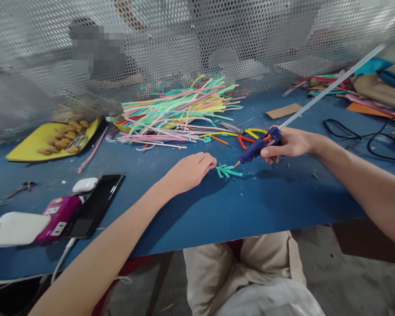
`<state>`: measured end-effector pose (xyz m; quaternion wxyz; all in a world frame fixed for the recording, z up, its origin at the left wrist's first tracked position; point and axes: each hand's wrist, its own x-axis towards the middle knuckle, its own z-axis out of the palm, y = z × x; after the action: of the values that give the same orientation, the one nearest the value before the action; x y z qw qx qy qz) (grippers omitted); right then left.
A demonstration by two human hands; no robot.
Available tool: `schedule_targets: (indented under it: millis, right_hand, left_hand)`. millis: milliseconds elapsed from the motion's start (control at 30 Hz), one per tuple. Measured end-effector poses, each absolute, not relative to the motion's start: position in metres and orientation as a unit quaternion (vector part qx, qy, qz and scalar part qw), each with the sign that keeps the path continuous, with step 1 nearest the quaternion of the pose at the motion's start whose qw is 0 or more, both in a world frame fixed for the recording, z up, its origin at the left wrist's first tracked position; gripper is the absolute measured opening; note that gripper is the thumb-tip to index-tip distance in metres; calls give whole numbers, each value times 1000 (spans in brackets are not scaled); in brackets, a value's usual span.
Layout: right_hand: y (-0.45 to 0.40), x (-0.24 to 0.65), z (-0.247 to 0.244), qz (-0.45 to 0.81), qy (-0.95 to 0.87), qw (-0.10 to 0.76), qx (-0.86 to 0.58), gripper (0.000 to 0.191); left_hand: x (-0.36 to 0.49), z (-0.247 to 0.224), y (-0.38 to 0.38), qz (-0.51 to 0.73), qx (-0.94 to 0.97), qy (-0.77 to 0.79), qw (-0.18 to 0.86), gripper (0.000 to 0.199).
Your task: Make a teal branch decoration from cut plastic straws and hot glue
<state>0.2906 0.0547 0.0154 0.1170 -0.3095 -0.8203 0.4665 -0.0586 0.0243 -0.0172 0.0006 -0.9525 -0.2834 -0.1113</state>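
Observation:
My right hand (285, 144) is closed around a blue hot glue gun (258, 147). A long translucent glue stick (332, 85) juts out of its back end, up and to the right. The gun's nozzle points down-left and meets, or nearly meets, a small green branched piece of pipe cleaner (228, 170). Between pinched fingers, my left hand (197, 169) grips that piece by its left end, low over the blue table (197, 219). Red-and-yellow handled pliers (245, 135) lie just behind the nozzle.
Behind my hands lies a heap of pastel pipe cleaners (184, 109) against a perforated metal screen (171, 48). At left are a yellow tray (28, 142) with brown nuts or fruit, a phone (94, 206) and a purple power strip (57, 217). A black cable (342, 134) loops at right.

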Motion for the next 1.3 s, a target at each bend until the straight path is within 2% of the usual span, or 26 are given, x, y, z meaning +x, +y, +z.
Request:
schedule_targets:
  millis: [400,633,1100,1300]
  right_hand:
    - [52,289,14,466,-826,82,-305,47]
    - [50,289,14,483,-813,117,-305,47]
    - [51,291,13,492,-810,131,-290,46]
    - [52,295,13,521,-798,168,-252,47]
  left_hand:
    - [-62,-19,23,-80,-956,-280,-24,24]
    - [-63,-8,17,-87,-958,-272,11,27]
    - [-62,-3,13,-130,-957,-251,68,30]
    - [-55,0,9,-158,-948,-275,16,37]
